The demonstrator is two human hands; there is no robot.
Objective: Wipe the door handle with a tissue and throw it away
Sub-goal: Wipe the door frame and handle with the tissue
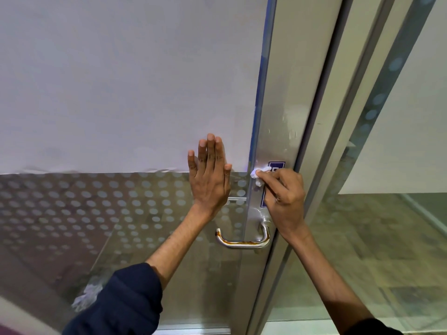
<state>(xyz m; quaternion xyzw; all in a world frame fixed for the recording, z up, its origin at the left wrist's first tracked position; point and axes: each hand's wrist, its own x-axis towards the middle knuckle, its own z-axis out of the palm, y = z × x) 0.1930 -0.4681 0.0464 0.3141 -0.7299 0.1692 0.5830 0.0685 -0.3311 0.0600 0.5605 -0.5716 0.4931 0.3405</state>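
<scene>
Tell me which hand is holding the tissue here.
The right hand, by the door's metal strip above the handle, pinches the crumpled white tissue in its fingertips. The left hand holds nothing, lying flat and open against the glass.

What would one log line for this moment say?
left hand: flat on glass door | right hand: tissue on metal plate | handle: rusty, untouched

This looks like an office or public building. A glass door (150,213) carries frosted dots, a metal frame (273,117) and a blue sign (277,165).
</scene>
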